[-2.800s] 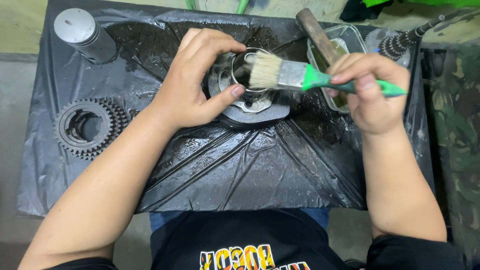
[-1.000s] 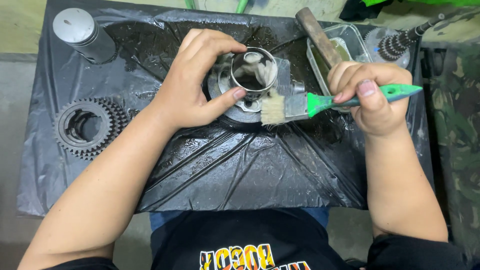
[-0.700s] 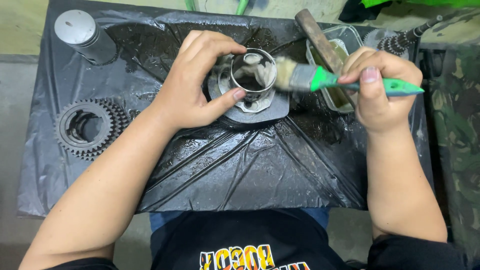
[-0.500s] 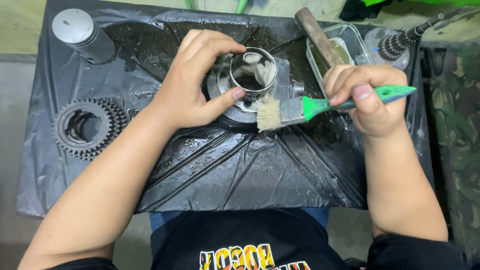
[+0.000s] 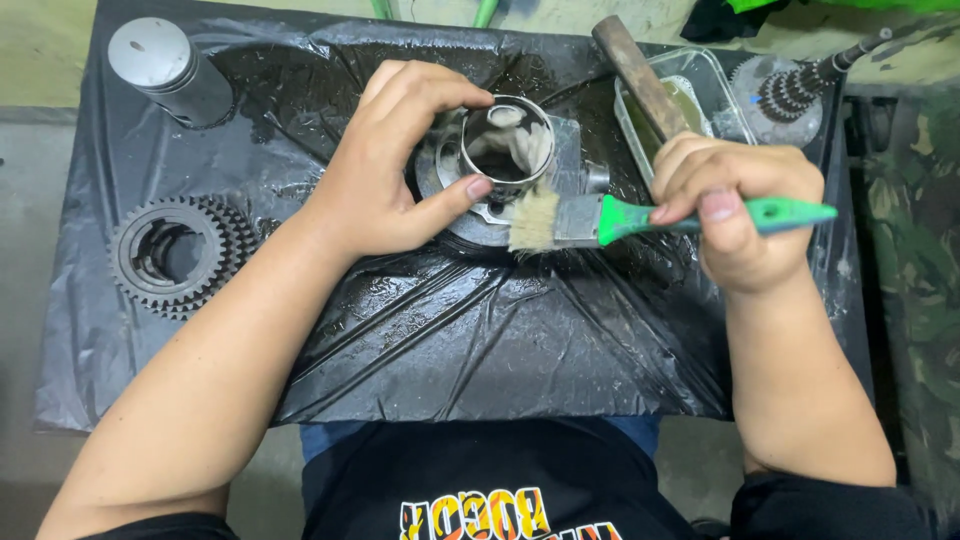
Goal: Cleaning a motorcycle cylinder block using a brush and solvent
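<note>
Left hand [image 5: 385, 175] steadies the metal ring [image 5: 505, 150] at frame centre; right hand [image 5: 735, 205] grips the paintbrush [image 5: 600, 218]. The wet plastic sheet [image 5: 450, 340] could let the ring slip.

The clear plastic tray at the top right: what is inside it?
Inside the clear tray lies a wooden handle, slanting out over its rim, above yellowish liquid. The right hand covers the tray's near end, so the handle's lower end is hidden.

even overhead light, sharp, glare on wet plastic sheet [image 5: 450, 340].
</note>
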